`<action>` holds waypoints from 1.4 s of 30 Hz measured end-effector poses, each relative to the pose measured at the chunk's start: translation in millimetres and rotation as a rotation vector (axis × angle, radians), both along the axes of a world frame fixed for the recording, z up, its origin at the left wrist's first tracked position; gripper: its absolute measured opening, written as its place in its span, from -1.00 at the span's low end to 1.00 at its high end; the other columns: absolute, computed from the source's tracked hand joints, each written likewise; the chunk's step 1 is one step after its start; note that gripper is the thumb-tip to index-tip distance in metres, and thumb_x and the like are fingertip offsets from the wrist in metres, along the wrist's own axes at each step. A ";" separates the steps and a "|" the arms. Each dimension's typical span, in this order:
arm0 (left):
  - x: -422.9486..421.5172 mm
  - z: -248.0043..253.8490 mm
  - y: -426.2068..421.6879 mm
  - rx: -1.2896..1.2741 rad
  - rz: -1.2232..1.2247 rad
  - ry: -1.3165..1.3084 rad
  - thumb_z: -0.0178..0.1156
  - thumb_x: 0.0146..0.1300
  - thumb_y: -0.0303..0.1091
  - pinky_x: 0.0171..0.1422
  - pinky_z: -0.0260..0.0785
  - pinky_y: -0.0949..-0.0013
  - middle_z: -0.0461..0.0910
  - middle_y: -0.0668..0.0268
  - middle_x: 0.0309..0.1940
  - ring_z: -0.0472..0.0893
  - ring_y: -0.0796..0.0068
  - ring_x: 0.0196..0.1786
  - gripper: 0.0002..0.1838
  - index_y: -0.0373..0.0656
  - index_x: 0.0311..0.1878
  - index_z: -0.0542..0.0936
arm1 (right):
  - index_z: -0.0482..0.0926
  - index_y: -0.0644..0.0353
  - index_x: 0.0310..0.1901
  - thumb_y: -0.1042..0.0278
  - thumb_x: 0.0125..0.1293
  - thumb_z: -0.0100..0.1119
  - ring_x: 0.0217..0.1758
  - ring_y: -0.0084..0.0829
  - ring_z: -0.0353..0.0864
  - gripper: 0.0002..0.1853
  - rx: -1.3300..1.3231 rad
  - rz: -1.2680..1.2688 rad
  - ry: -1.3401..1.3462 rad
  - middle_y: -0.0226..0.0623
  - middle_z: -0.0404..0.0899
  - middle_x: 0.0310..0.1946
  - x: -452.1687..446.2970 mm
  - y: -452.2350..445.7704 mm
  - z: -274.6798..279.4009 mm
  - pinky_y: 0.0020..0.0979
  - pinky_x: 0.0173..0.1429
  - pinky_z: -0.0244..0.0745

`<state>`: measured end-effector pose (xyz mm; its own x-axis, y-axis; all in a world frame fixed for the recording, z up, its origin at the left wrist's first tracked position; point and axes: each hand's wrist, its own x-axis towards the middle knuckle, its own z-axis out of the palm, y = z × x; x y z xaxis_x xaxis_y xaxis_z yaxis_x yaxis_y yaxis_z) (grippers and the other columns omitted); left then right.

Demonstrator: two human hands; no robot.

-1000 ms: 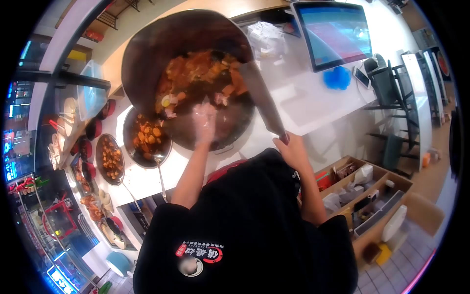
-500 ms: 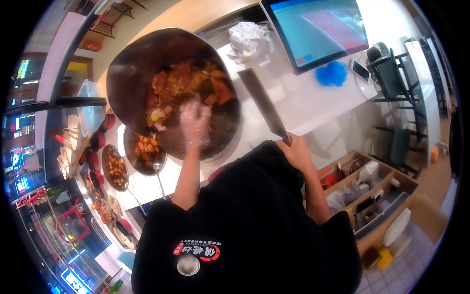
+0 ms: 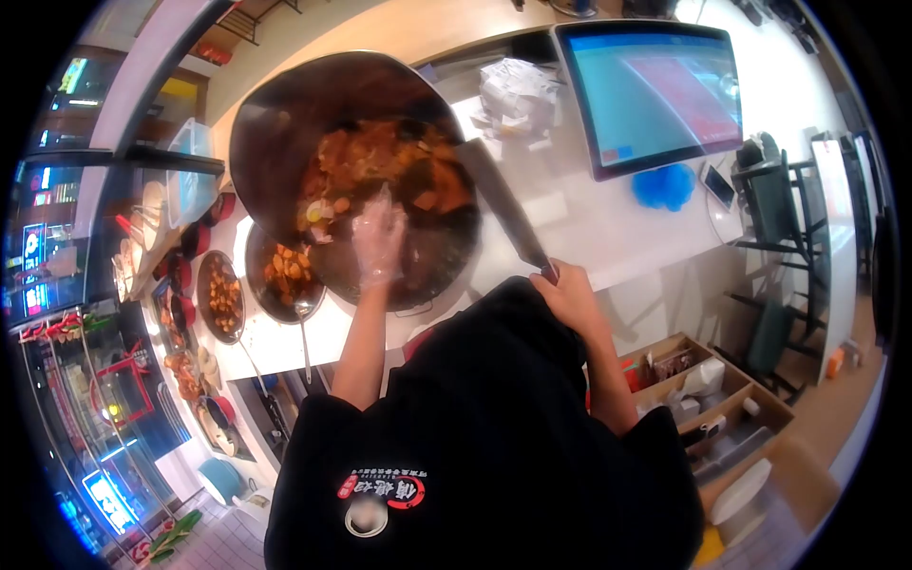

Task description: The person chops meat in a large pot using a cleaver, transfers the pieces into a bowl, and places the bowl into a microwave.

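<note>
My left hand [image 3: 378, 236], in a clear plastic glove, is over the near part of a large, deep metal pot [image 3: 277, 123]. Its fingers stretch toward the braised food [image 3: 366, 157] heaped inside, with nothing visible in them; their tips are blurred. Orange-brown chunks and pale pieces lie just beyond them. On the other side, my right hand [image 3: 570, 290] is closed round the dark handle of a cleaver [image 3: 508, 204]. The broad blade points up and left, beside the pot's right edge and above the white counter [image 3: 608, 242].
Left of the pot are two smaller bowls of food, one nearer [image 3: 287, 275] and one farther [image 3: 221, 299], with long-handled spoons. Crumpled paper [image 3: 516, 95], a screen [image 3: 655, 95], a blue bundle [image 3: 663, 186] and a phone [image 3: 718, 186] lie beyond the cleaver. An open drawer [image 3: 703, 399] is lower right.
My gloved left hand has drawn back slightly from the food, and its fingers look less spread than half a second ago. The cleaver stays in my right hand. The view has shifted.
</note>
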<state>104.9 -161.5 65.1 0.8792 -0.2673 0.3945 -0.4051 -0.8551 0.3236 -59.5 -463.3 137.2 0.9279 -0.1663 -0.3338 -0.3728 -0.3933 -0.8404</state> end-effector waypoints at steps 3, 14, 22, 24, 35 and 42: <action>-6.7 39.0 -10.3 0.077 0.161 0.193 0.27 0.23 0.00 0.29 0.33 0.08 0.47 0.00 0.27 0.47 -0.03 0.24 -0.33 0.03 0.40 0.42 | 0.48 0.42 -0.45 0.22 0.23 0.27 -0.43 0.16 0.51 -0.64 -0.044 0.054 0.020 0.19 0.49 -0.55 7.0 -0.4 4.5 -0.11 -0.29 0.42; 4.2 -20.3 -18.6 0.190 -0.017 0.073 0.37 -0.02 0.17 0.34 0.29 0.01 0.44 0.07 0.25 0.38 -0.05 0.25 -0.11 0.03 0.40 0.41 | 0.51 0.42 -0.42 0.23 0.23 0.26 -0.41 0.13 0.51 -0.66 -0.093 0.019 0.039 0.15 0.52 -0.52 -8.0 -2.8 -4.2 -0.13 -0.26 0.43; 4.3 -22.0 -32.1 0.143 -0.030 0.088 0.35 0.06 0.07 0.34 0.26 -0.02 0.47 0.16 0.22 0.37 -0.03 0.26 -0.38 0.07 0.20 0.58 | 0.50 0.44 -0.42 0.22 0.25 0.25 -0.42 0.13 0.51 -0.65 -0.101 -0.040 0.107 0.16 0.53 -0.52 -28.6 36.3 11.2 -0.13 -0.27 0.41; 9.8 -22.3 -31.1 0.118 -0.014 0.124 0.35 0.07 0.03 0.34 0.25 -0.04 0.49 0.19 0.20 0.37 -0.01 0.27 -0.45 0.07 0.14 0.62 | 0.50 0.43 -0.43 0.22 0.25 0.26 -0.43 0.12 0.51 -0.64 -0.131 -0.047 0.126 0.15 0.52 -0.53 -33.1 47.5 16.3 -0.12 -0.28 0.41; -13.5 -37.6 35.4 -0.068 -0.101 0.023 0.40 0.02 -0.23 0.17 0.46 0.07 0.65 0.22 -0.03 0.52 0.00 0.13 -0.81 -0.12 -0.35 0.70 | 0.48 0.40 -0.42 0.21 0.25 0.25 -0.46 0.06 0.45 -0.65 -0.107 -0.108 0.250 0.09 0.48 -0.56 -55.7 103.4 -0.2 -0.13 -0.30 0.36; -27.1 -24.7 83.5 -0.278 -0.038 0.042 0.54 -0.13 -0.13 0.22 0.43 0.06 0.50 0.04 0.20 0.51 -0.04 0.20 -0.38 -0.14 0.05 0.63 | 0.55 0.42 -0.36 0.21 0.26 0.21 -0.23 0.18 0.61 -0.67 -0.217 -0.103 0.281 0.20 0.59 -0.40 -39.9 153.1 -26.4 -0.07 -0.14 0.47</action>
